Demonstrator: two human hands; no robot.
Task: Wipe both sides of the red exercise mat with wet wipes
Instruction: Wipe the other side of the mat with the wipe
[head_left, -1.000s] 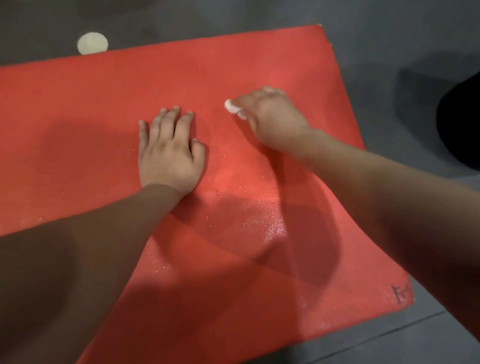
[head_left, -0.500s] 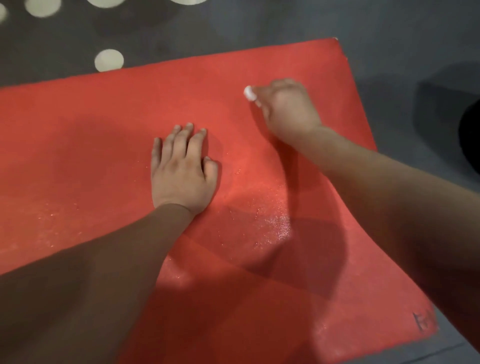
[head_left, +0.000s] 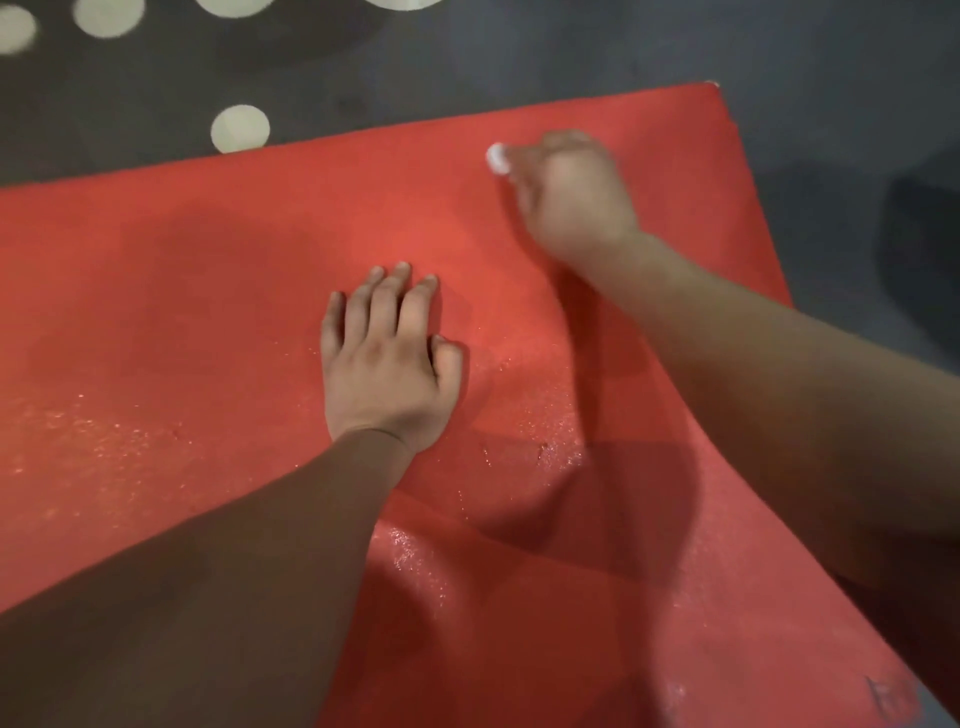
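Observation:
The red exercise mat (head_left: 197, 291) lies flat on the floor and fills most of the view; wet patches glisten near its middle and left. My left hand (head_left: 387, 364) presses palm down on the mat's centre, fingers straight. Near the far right corner my right hand (head_left: 574, 200) is curled around a small white wet wipe (head_left: 497, 157), of which only a bit shows past the fingers, pressed to the mat.
Dark grey carpet (head_left: 519, 47) with pale round dots (head_left: 240, 129) borders the mat's far edge. Grey floor (head_left: 831, 208) lies to the right of the mat, with a dark shape at the right edge. A black mark (head_left: 883, 696) sits on the mat's near right corner.
My right hand with the wipe has slid away from me toward the mat's far right corner. The left hand stays planted; the view has tilted, showing more carpet.

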